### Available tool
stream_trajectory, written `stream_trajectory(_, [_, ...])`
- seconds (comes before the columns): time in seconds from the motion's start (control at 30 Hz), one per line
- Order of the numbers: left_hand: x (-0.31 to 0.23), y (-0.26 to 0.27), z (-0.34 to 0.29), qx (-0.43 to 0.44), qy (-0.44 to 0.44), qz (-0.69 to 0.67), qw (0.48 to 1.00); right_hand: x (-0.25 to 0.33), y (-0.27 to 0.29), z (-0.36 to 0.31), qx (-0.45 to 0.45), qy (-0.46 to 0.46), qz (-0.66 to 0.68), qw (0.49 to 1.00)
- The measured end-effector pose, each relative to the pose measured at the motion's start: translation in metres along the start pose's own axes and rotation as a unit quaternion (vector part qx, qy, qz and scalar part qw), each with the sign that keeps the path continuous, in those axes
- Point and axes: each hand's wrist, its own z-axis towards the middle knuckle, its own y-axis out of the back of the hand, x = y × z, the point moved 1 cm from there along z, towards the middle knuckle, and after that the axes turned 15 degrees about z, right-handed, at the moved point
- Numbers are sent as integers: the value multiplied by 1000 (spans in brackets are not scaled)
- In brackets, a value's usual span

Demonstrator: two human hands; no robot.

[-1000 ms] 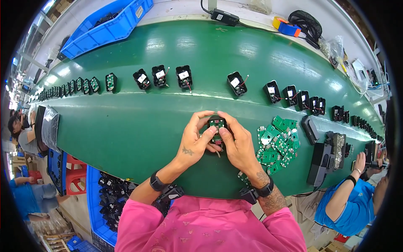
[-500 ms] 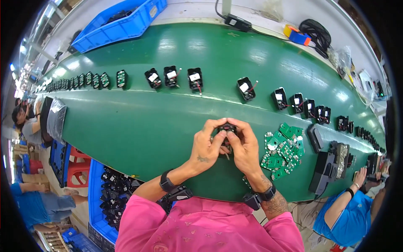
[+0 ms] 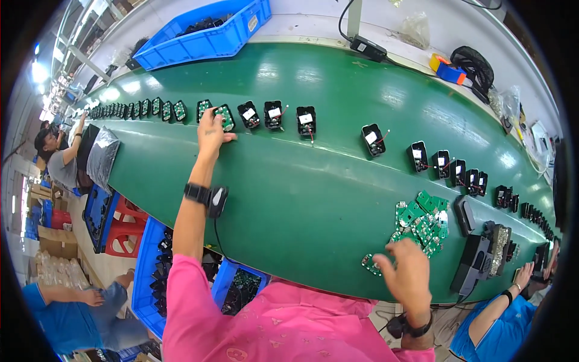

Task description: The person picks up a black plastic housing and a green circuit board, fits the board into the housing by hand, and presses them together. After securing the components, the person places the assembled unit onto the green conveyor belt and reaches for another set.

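On the far side of the green bench, my left hand (image 3: 211, 134) has its fingers around a small black case (image 3: 225, 117) with a green circuit board in it. Another board-filled case (image 3: 204, 108) stands just left of those fingers. To the right sit open black cases (image 3: 248, 114) with white parts and thin wires inside. My right hand (image 3: 409, 274) hovers over the near right part of the bench, thumb and fingers apart, nothing visible in it. Under and beside it lie a heap of loose green circuit boards (image 3: 425, 217) and a separate circuit board (image 3: 370, 264).
A blue crate (image 3: 202, 45) stands at the back left. Blue bins (image 3: 143, 283) of black parts and boards sit below the near edge. A grey-black device (image 3: 472, 259) rests at the right. Co-workers (image 3: 503, 326) work on both sides.
My hands were together at the middle around a black case. Now my left hand has reached far left to the row with a case, and my right has moved right, beside the circuit boards.
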Motion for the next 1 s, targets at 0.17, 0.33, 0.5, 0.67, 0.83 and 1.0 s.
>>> stream_trajectory(0.17, [-13, -17, 15, -16, -5, 141, 990, -11, -25, -34, 8, -30, -3, 999])
stream_trajectory(0.33, [-23, -3, -1, -39, -341, 317, 884, -17, -31, -38, -23, -22, 49, 998])
stream_trajectory(0.5, [-48, -22, -11, 53, -283, 438, 852, -28, -31, -30, -32, -30, 161, 986])
stream_trajectory(0.67, [-71, -20, -53, -6, -360, 274, 892, -26, -29, -4, -63, -160, 539, 825])
stream_trajectory(0.83, [-92, -66, -145, 300, -169, -268, 900, -12, -24, 38, -45, -109, 645, 755])
stream_trajectory(1.0, [-110, -116, -186, 432, -81, -301, 846, -17, -16, 79, -19, -85, 653, 752])
